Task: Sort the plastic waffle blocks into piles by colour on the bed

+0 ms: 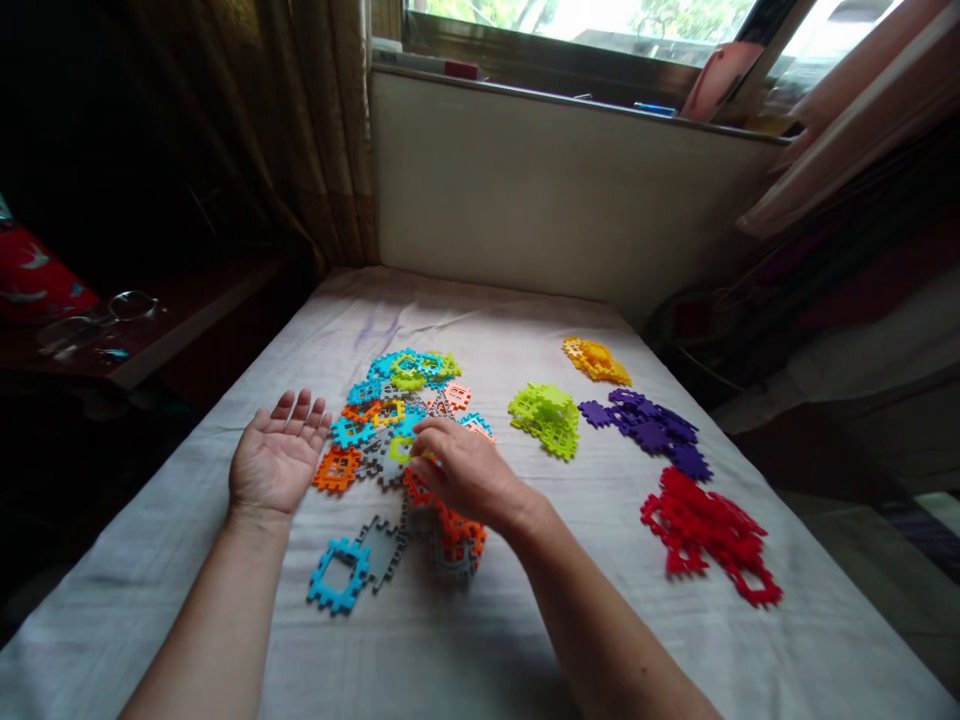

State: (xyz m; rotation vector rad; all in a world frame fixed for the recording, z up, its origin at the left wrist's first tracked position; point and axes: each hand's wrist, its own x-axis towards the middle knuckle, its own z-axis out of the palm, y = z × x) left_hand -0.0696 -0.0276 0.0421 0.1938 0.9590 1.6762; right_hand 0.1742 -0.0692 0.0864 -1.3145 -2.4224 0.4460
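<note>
My left hand [277, 458] lies palm up with its fingers extended and nothing in it, just left of a mixed pile of interlocking plastic tiles. Over the right side of that pile is my right hand [469, 470], its fingers bent and drawn together. A lime tile [402, 449] shows by its fingertips; whether they hold it is hidden. The pile includes blue tiles [352, 432] and an orange tile [337, 469]. Orange and grey tiles [457, 540] rise in a stack under my right wrist. A blue frame-shaped tile [339, 576] lies nearer me, touching a grey tile [383, 553].
Sorted heaps lie to the right on the sheet-covered surface [480, 320]: lime tiles [546, 418], yellow tiles [598, 361], purple tiles [652, 425] and red tiles [705, 525]. Glasses [133, 306] rest on a dark side table at left. A wall and window stand behind.
</note>
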